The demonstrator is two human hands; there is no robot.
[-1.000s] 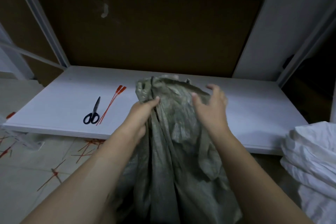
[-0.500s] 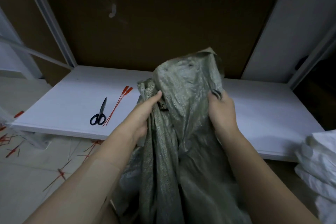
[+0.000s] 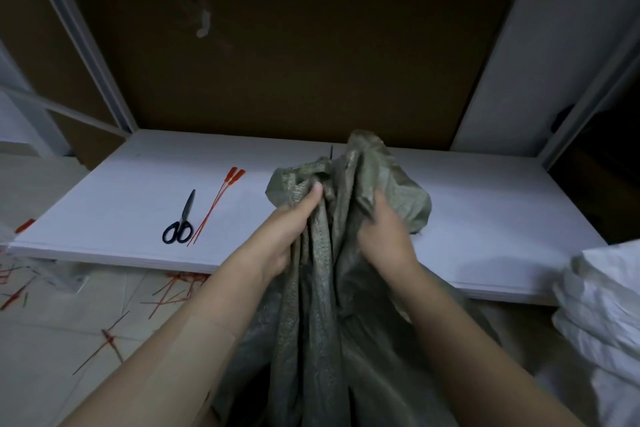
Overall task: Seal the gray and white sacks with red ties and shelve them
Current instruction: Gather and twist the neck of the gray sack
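Gray sack (image 3: 322, 305), woven and crumpled, hangs in front of the near edge of the white shelf board (image 3: 485, 204), about at its middle. The bunched mouth reaches up over the board. Left hand (image 3: 287, 229) grips the gathered neck from the left: thumb pressed flat against the weave, the other fingers wrapped round behind the fabric and out of sight. Right hand (image 3: 384, 236) clamps the neck from the opposite side, fingers curled into the folds, tips buried in cloth. The hands sit close, with only pleated sack between them. Above the right hand a loose flap of the mouth billows out over the board's right half; cannot tell whether it touches the surface. On the board's left part lie scissors (image 3: 180, 222) with black handles, blades closed, tips pointing toward the back edge. Just beside them, on the side nearer the sack, two red ties (image 3: 216, 206) lie together, flat heads toward the back edge, well apart from the sack and from both hands. Below the board's near left edge, on the pale floor (image 3: 41, 340), scattered ties (image 3: 166, 291), also red, lie criss-crossed. Off the board's near right corner sits a white sack (image 3: 602, 305), crumpled, partly cut off by the frame edge. A brown panel (image 3: 294, 62) stands upright along the board's back edge.
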